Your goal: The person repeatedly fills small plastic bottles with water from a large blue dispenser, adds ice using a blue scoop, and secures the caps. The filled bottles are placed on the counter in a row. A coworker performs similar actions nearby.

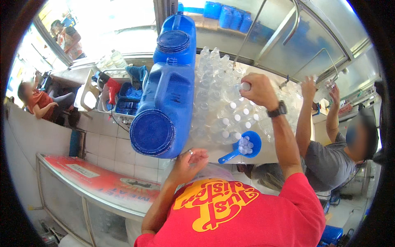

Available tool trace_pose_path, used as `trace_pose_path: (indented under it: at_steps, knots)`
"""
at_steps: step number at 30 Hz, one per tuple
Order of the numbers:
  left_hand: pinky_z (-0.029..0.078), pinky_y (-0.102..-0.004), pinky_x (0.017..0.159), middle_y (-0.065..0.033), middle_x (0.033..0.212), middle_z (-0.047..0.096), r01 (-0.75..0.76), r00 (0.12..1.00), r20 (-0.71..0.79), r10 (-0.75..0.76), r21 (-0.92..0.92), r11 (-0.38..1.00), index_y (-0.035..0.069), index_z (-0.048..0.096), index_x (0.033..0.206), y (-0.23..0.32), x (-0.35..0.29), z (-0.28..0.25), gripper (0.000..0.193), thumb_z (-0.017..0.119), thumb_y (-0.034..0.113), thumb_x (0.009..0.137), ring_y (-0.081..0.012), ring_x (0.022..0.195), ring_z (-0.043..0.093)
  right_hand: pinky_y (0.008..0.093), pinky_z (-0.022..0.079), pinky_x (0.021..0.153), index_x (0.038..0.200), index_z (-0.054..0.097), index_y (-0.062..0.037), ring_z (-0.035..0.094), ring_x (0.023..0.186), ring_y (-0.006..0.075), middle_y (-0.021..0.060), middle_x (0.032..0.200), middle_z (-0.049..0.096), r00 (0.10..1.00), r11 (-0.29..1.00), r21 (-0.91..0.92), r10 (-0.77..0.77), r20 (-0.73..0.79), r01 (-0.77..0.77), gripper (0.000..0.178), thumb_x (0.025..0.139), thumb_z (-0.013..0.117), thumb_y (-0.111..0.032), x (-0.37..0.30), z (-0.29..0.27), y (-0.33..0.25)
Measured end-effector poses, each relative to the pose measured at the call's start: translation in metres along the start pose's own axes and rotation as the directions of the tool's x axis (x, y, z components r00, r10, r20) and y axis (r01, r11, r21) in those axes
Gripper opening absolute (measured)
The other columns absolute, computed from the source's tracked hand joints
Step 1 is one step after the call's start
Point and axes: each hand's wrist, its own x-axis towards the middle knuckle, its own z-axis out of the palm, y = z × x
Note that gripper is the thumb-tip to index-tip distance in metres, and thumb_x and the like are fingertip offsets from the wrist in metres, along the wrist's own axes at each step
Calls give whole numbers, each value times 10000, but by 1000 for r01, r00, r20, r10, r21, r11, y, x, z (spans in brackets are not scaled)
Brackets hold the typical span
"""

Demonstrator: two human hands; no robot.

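Note:
Many clear plastic bottles (204,92) stand packed together on the table, and several near ones wear white caps (237,117). My right hand (260,91) reaches over them, its fingers closed around a white bottle cap (245,86) at the top of a bottle. Most of that bottle is hidden below the hand. By the table's near edge, my left hand (191,164) hangs loosely with curved fingers and nothing visible in it. Between my hands lies a blue dipper (228,157) holding loose white caps (246,145).
Large blue water jugs (164,96) stand left of the bottles. At right, a co-worker (329,160) raises both hands near a metal pipe. A red hair dryer (112,88) sits by blue baskets (127,106). A red-topped counter (103,175) lies lower left. Another person sits far left.

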Motion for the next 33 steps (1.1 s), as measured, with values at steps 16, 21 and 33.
trace_pose_path:
  at_steps: [16,21,33]
  knots:
    - [691,-386,617,-240,1339,621,409,863,487,134,-830,380,107,444,1418,24,17,9,619,772,299,930,-419,1088,737,318,607,742,1139,794,-32,778,853,243,157,1035,785,942,843,522,-270,197,132,451,739,966,-150,-100,-160,-123]
    - [661,-345,479,-273,1317,613,443,893,432,-128,-792,421,62,421,1425,31,0,-7,714,801,351,894,-427,877,769,340,617,719,1180,782,-41,783,842,285,159,1063,785,950,907,379,-262,173,181,481,774,947,-240,-114,-142,-125]
    - [605,-262,437,-260,1356,621,547,833,543,-104,-782,301,44,507,1344,44,-2,-21,484,699,299,979,-359,864,778,346,563,623,1075,769,-84,726,756,237,63,875,710,895,859,346,-433,103,376,379,828,886,-347,-119,-127,-128]
